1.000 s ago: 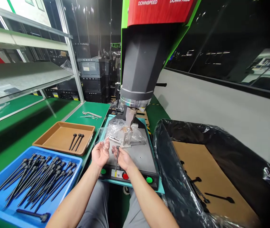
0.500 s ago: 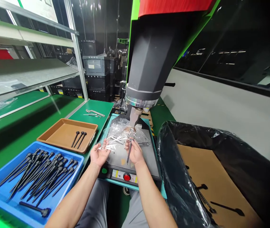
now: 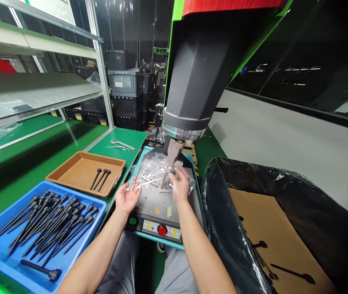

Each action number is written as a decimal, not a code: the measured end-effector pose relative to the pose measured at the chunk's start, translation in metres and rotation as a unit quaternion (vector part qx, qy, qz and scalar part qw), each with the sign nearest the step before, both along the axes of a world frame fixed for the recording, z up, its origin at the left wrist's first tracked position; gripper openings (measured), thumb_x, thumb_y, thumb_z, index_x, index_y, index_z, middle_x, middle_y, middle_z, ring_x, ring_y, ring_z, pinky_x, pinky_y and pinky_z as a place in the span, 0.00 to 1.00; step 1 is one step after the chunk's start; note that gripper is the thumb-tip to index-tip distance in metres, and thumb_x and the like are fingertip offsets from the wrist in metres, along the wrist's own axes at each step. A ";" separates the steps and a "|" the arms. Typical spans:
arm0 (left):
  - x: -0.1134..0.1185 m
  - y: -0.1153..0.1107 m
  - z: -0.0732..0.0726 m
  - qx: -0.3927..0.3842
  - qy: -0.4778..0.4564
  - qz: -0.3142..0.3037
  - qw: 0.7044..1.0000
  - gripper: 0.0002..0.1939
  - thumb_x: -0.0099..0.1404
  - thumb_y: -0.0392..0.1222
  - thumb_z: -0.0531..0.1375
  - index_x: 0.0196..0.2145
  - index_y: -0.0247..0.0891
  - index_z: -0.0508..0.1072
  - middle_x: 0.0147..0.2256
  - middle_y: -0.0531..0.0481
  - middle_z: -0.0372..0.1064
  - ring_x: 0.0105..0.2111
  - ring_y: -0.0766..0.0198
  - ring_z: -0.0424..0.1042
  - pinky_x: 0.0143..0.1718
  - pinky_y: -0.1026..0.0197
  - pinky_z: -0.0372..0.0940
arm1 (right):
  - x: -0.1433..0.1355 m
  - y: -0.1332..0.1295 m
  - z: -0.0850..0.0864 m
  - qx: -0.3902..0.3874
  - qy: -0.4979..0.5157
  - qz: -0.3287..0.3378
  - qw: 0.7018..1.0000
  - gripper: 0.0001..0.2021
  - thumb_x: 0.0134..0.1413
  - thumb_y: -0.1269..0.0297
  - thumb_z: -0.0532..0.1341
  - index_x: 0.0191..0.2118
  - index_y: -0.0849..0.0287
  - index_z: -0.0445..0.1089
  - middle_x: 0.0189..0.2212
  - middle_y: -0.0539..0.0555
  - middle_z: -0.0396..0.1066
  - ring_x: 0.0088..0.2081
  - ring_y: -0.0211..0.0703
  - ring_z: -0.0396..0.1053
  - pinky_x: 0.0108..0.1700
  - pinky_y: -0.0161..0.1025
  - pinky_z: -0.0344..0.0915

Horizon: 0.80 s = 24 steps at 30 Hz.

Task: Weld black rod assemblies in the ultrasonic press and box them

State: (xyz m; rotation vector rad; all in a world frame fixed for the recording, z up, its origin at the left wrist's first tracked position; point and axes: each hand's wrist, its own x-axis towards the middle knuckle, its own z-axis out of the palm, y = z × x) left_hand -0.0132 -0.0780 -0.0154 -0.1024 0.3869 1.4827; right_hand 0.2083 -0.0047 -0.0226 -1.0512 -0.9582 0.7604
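Note:
My left hand (image 3: 128,197) is palm up with its fingers apart, touching the near left edge of a crumpled clear plastic sheet (image 3: 151,166). My right hand (image 3: 180,185) is curled close under the metal horn (image 3: 173,152) of a press-like machine, its fingers closed on a black rod whose dark end barely shows. Most of the rod is hidden by fingers and plastic. Beneath both hands lies the machine's grey metal base plate (image 3: 149,202). A red button (image 3: 162,230) and a green button (image 3: 133,221) are on its front panel.
To the left, a blue tray (image 3: 92,241) holds many black knob-headed rods, and a brown tray (image 3: 70,169) holds several more. Metal tools (image 3: 121,145) lie on the green table. At right stands a box lined with black plastic (image 3: 223,212), with rods inside.
My right hand has moved up and slightly right, toward the horn, with the black rod, which has gone mostly out of sight. My left hand has barely moved.

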 end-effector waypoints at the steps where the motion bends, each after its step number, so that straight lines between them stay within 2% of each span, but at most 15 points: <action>1: 0.001 0.001 0.001 0.003 -0.002 0.000 1.000 0.08 0.59 0.32 0.56 0.23 0.36 0.68 0.47 0.43 0.74 0.48 0.56 0.73 0.51 0.49 0.66 | -0.001 0.005 0.002 0.012 -0.002 -0.005 1.000 0.18 0.41 0.59 0.69 0.42 0.55 0.75 0.56 0.57 0.63 0.58 0.52 0.58 0.56 0.47 0.59; 4: 0.003 0.003 0.003 0.010 -0.005 -0.001 1.000 0.08 0.60 0.32 0.56 0.23 0.36 0.68 0.47 0.43 0.74 0.47 0.56 0.73 0.51 0.49 0.67 | -0.004 0.019 0.007 0.019 -0.011 -0.004 1.000 0.17 0.40 0.60 0.69 0.40 0.56 0.76 0.51 0.56 0.68 0.54 0.51 0.63 0.56 0.47 0.59; 8: 0.005 0.004 0.001 0.013 -0.009 -0.006 1.000 0.08 0.59 0.32 0.56 0.23 0.35 0.68 0.47 0.42 0.74 0.48 0.55 0.73 0.50 0.50 0.67 | -0.004 0.028 0.011 -0.025 0.065 0.097 0.993 0.22 0.37 0.59 0.70 0.43 0.58 0.73 0.42 0.55 0.73 0.46 0.50 0.69 0.51 0.47 0.63; 11: 0.004 0.005 0.000 0.006 -0.011 -0.004 1.000 0.08 0.60 0.32 0.56 0.23 0.35 0.69 0.46 0.41 0.74 0.48 0.54 0.73 0.49 0.49 0.68 | 0.000 0.028 0.014 -0.033 0.088 0.138 0.986 0.23 0.35 0.60 0.71 0.42 0.57 0.71 0.39 0.53 0.74 0.42 0.47 0.70 0.49 0.44 0.64; 15: 0.003 0.005 -0.002 0.003 -0.007 -0.002 1.000 0.09 0.60 0.32 0.55 0.23 0.35 0.69 0.46 0.42 0.74 0.48 0.54 0.73 0.49 0.48 0.68 | 0.006 0.025 0.018 -0.015 0.051 0.182 0.982 0.19 0.47 0.54 0.66 0.46 0.54 0.72 0.45 0.53 0.73 0.49 0.48 0.68 0.53 0.45 0.61; 17: 0.002 0.005 -0.002 0.002 -0.005 -0.003 1.000 0.09 0.60 0.32 0.55 0.23 0.35 0.68 0.47 0.42 0.74 0.48 0.54 0.73 0.50 0.48 0.68 | 0.007 0.026 0.019 -0.012 0.045 0.191 0.980 0.18 0.48 0.52 0.65 0.44 0.55 0.73 0.45 0.54 0.74 0.51 0.49 0.68 0.54 0.45 0.60; 24: -0.002 0.007 -0.005 -0.005 -0.009 0.002 1.000 0.09 0.61 0.32 0.55 0.24 0.36 0.69 0.45 0.43 0.75 0.46 0.57 0.74 0.50 0.51 0.67 | 0.003 0.034 0.019 -0.042 0.079 0.150 0.985 0.21 0.35 0.53 0.72 0.37 0.57 0.74 0.37 0.53 0.76 0.42 0.47 0.71 0.48 0.42 0.63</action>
